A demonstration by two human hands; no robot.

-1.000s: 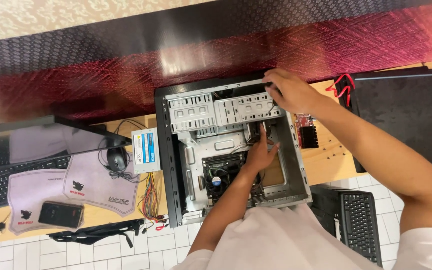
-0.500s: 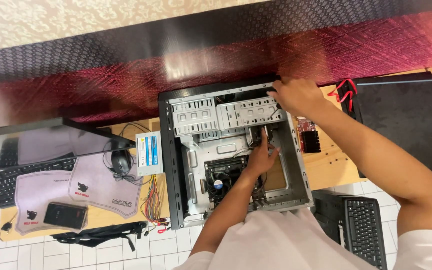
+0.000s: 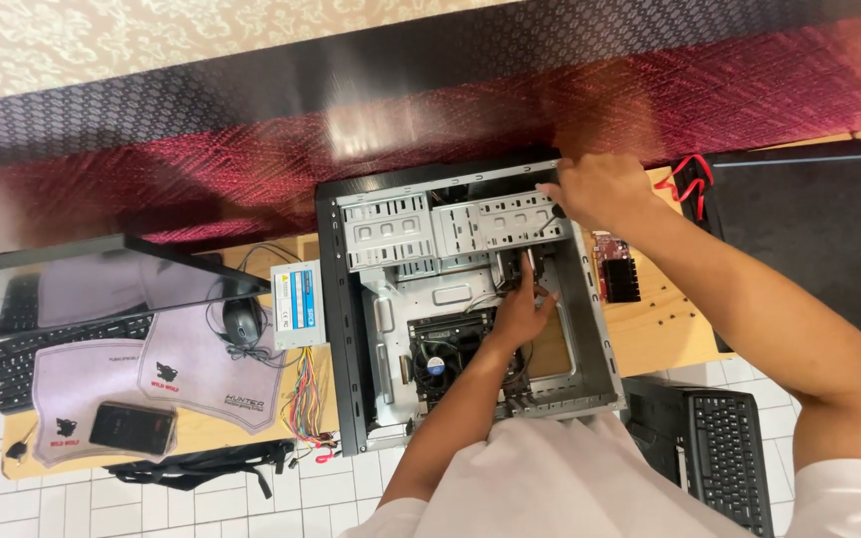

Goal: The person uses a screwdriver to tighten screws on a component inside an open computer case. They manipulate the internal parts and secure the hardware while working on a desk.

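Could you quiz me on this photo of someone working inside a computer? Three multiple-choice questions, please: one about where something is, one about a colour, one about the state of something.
1. Where does the loose power supply lie?
A. left of the computer case
B. inside the case
C. on the floor tiles

2. What colour are the cables by the right hand?
A. blue
B. red
C. white

3. How is the case?
A. shut
B. upright, shut
C. lying open, side panel off

Answers: 1 A, it sits on the desk beside the case's left wall. 2 B, red loops show. 3 C, the left hand reaches inside, near the fan.
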